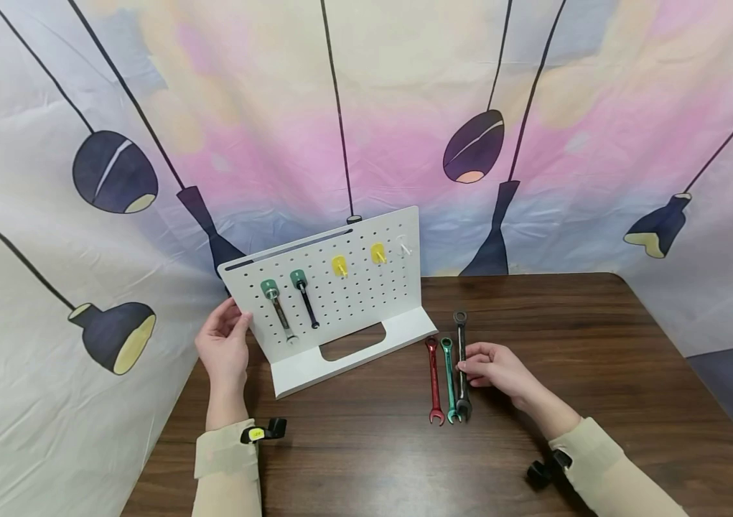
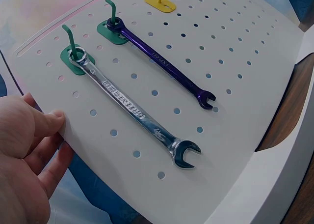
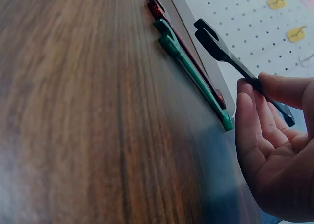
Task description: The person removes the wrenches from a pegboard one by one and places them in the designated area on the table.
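My left hand (image 1: 224,341) grips the left edge of a white pegboard stand (image 1: 356,291), thumb on its front face and fingers behind. Just beside that thumb, a silver combination wrench (image 2: 127,103) hangs by its ring end from a green hook (image 2: 73,62). A dark purple wrench (image 2: 162,62) hangs from the second green hook (image 2: 112,31). Between thumb and fingertips, my right hand (image 1: 498,370) pinches a black wrench (image 3: 235,64), its open end raised over the table in the right wrist view. Left of it lie a green wrench (image 1: 449,377) and a red wrench (image 1: 433,380).
Two yellow hooks (image 1: 339,266) and a clear hook (image 1: 403,245) sit bare on the board's right half. Everything stands on a brown wooden table (image 1: 366,459). Behind it hangs a cloth (image 1: 379,108) printed with lamps.
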### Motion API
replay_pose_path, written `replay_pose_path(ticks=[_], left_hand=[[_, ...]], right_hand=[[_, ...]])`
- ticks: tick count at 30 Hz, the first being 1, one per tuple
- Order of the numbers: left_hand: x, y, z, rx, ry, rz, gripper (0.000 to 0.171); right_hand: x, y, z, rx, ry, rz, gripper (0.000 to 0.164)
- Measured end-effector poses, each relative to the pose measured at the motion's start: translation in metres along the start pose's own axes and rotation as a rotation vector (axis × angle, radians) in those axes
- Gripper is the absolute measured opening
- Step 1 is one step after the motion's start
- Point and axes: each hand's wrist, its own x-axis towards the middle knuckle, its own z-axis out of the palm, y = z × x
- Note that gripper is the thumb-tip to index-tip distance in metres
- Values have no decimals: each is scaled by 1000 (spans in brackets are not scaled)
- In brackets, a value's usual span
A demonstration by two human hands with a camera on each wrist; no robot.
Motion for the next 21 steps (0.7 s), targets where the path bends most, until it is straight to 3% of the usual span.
replay_pose_path(ticks=[11, 21], left_hand=[[0, -1, 3, -29, -2, 0, 37], [0, -4, 0, -37, 12, -11, 36]], right_hand=[[-4, 3, -4, 18, -30, 14, 40], [-4, 10, -3, -34, 30, 27, 39]])
